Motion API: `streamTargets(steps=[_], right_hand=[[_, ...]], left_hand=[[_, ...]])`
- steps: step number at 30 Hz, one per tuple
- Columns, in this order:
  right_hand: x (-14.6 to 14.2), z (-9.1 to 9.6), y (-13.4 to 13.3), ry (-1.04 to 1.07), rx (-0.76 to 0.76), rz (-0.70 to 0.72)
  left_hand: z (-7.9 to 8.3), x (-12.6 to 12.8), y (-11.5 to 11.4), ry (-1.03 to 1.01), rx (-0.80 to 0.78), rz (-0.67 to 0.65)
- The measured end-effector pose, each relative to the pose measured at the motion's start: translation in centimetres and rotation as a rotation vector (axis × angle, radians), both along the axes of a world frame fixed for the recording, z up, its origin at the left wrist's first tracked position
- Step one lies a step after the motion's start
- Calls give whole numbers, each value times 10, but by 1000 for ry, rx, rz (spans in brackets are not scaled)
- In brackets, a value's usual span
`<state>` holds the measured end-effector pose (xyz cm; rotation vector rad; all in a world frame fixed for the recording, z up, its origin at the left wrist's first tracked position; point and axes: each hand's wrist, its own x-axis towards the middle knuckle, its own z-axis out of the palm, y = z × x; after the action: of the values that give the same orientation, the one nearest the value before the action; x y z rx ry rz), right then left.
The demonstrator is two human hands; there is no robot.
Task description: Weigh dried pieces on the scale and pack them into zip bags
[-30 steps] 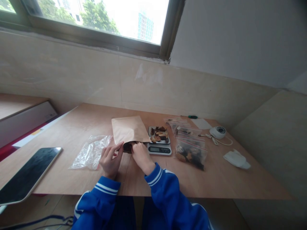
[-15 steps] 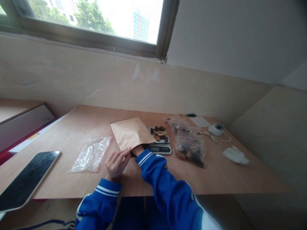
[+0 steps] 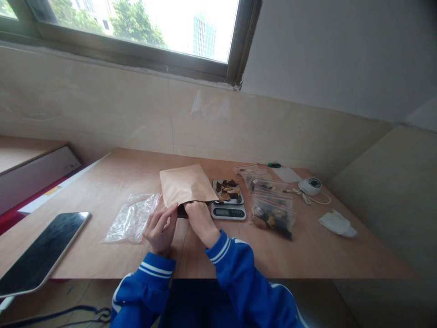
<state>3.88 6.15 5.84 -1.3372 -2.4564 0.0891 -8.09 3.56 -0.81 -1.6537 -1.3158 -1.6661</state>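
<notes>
A brown paper bag [image 3: 186,184] lies on the table with its dark-lined mouth facing me. My left hand [image 3: 160,230] pinches the left corner of that mouth between thumb and fingers. Inside the opening are the fingers of my right hand [image 3: 200,218], hidden by the paper; the back of the hand and the wrist show outside. Just to the right stands a small digital kitchen scale [image 3: 228,212], its tray heaped with dried brown and dark pieces [image 3: 229,190]. The bag's right edge reaches up to the scale.
A clear zip bag [image 3: 131,218] lies left of my hands, and a large phone [image 3: 44,253] beyond it. Filled zip bags [image 3: 273,216] sit right of the scale. Farther right are a white dome camera [image 3: 310,186] with its cable and a crumpled white tissue [image 3: 337,223].
My right hand has drawn partly out of the paper bag, so its back and wrist now show. The left hand keeps its pinch on the edge. The whole view has shifted slightly.
</notes>
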Motion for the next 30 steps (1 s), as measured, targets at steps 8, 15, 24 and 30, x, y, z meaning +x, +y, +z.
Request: streamTargets(steps=[8, 15, 24, 30], right_hand=[[65, -7, -46, 611, 271, 135], [145, -33, -12, 419, 331, -217], [157, -52, 13, 114, 335, -268], [176, -69, -20, 314, 452, -390]], left_hand=[[0, 0, 2, -137, -53, 106], [6, 1, 1, -103, -13, 109], [1, -1, 5, -196, -364, 109], [-10, -11, 17, -209, -706, -13]])
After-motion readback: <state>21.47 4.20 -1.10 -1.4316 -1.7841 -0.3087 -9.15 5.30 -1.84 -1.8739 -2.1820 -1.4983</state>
